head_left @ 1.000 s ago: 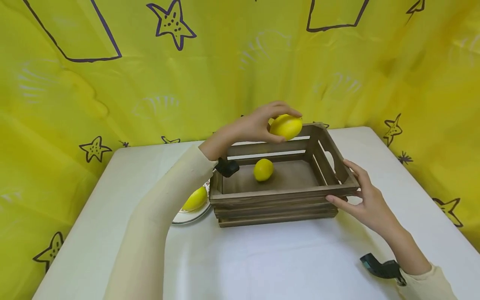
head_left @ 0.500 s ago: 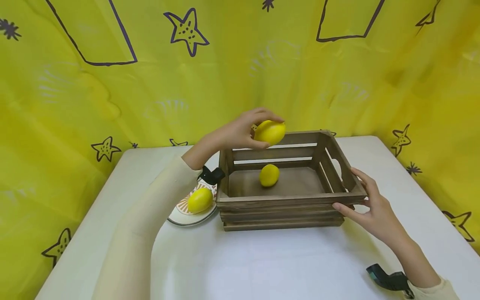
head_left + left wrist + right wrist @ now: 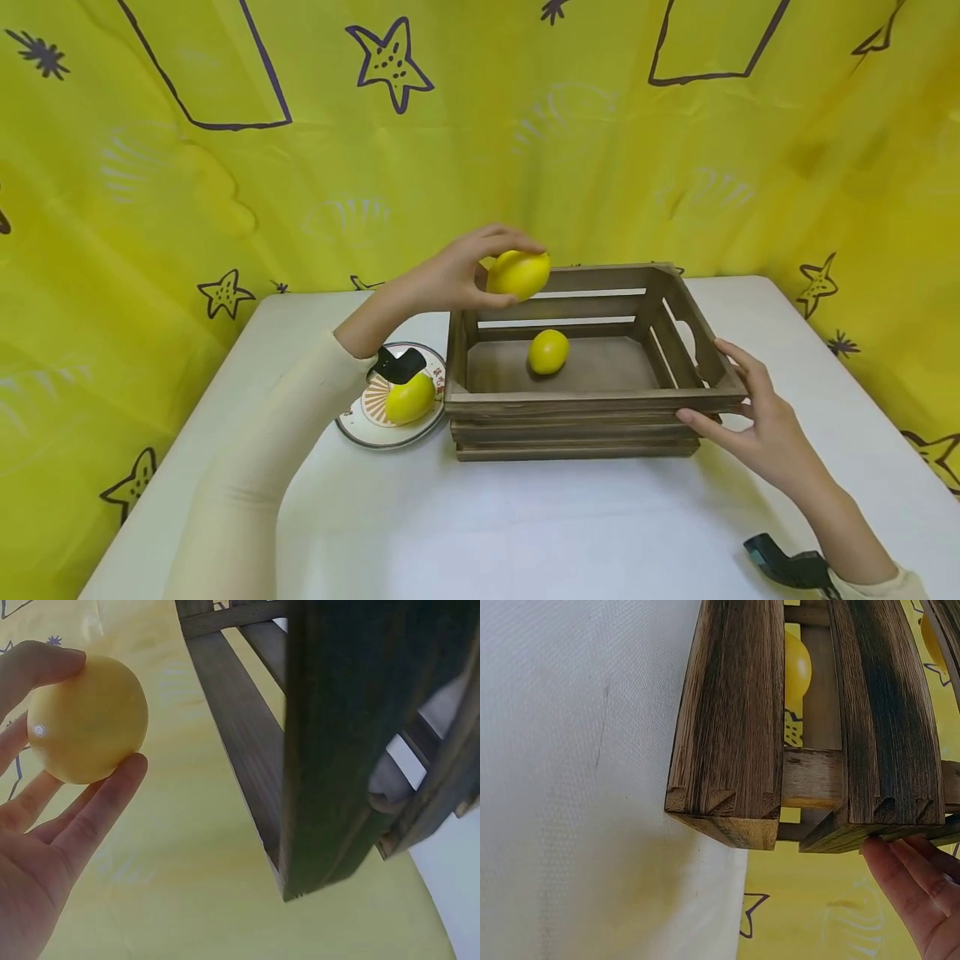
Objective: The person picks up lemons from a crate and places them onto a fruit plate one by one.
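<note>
My left hand (image 3: 457, 271) pinches a yellow lemon (image 3: 518, 275) between thumb and fingers, over the back left part of a brown slatted wooden crate (image 3: 577, 408). In the left wrist view the held lemon (image 3: 88, 720) is beside the crate's end wall (image 3: 337, 750). A second lemon (image 3: 549, 352) lies on the crate floor. At the crate's front right corner, my right hand (image 3: 765, 425) grips it, thumb on the front and fingers at the right end. The right wrist view shows fingertips (image 3: 881, 851) against the crate's wood (image 3: 735, 712).
Left of the crate stands a patterned white plate (image 3: 375, 437) bearing another lemon (image 3: 410, 398), partly behind the left wrist's black camera (image 3: 401, 367). A white cloth (image 3: 510, 533) covers the table. Yellow curtains (image 3: 465, 167) with drawn stars hang behind and at both sides.
My left hand, still holding its lemon, has moved left across the crate, uncovering more of the plate. The right hand keeps its grip on the corner. The head view has shifted slightly.
</note>
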Demonstrator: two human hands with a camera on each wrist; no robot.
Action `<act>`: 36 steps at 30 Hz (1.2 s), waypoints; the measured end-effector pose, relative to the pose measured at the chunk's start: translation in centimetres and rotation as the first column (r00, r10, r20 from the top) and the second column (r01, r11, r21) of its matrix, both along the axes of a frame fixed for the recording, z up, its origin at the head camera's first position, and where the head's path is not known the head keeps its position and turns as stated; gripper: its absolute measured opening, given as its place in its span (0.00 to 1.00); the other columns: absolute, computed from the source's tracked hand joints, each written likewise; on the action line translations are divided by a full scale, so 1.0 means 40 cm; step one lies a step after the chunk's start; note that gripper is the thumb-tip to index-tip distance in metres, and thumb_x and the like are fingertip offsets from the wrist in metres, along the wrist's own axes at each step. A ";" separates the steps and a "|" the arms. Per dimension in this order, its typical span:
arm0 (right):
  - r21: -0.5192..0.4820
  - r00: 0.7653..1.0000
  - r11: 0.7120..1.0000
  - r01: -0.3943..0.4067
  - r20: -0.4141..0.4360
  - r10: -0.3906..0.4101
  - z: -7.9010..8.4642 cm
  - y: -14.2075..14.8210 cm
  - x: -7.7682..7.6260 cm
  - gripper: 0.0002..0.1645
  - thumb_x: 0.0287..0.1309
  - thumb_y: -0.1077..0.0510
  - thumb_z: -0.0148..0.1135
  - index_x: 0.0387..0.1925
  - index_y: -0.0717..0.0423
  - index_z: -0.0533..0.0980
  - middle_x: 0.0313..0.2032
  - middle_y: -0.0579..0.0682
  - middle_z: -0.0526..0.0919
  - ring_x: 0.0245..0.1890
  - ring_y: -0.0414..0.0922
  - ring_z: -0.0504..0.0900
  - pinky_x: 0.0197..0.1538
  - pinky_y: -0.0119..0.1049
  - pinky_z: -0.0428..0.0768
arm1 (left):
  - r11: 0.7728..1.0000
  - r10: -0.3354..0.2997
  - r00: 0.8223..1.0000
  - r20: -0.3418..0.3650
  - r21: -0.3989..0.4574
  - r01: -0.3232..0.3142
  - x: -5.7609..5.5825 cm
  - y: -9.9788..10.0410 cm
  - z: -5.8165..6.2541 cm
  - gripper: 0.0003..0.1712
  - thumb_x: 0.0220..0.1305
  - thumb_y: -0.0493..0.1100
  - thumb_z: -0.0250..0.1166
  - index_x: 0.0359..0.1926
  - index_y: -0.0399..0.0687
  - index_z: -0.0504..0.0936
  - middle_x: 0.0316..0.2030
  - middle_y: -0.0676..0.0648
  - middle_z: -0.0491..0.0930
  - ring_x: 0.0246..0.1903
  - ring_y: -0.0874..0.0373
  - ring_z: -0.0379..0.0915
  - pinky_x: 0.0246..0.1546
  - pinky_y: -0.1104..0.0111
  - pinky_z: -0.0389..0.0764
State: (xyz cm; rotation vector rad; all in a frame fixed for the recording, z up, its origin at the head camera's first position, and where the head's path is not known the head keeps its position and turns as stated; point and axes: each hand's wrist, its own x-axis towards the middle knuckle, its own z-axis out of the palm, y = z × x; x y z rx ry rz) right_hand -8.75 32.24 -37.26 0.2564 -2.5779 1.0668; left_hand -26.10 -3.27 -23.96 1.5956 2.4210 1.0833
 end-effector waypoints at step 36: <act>-0.027 0.999 0.999 -0.031 -0.043 0.030 -0.012 0.003 -0.010 0.61 0.42 0.68 0.76 0.74 0.51 0.51 0.46 0.23 0.69 0.45 0.18 0.68 0.44 0.10 0.64 | 0.963 0.268 0.958 0.100 -0.038 -0.266 0.053 -0.269 -0.092 0.35 0.54 0.33 0.72 0.64 0.41 0.72 0.64 0.41 0.67 0.61 0.46 0.64 0.47 0.55 0.82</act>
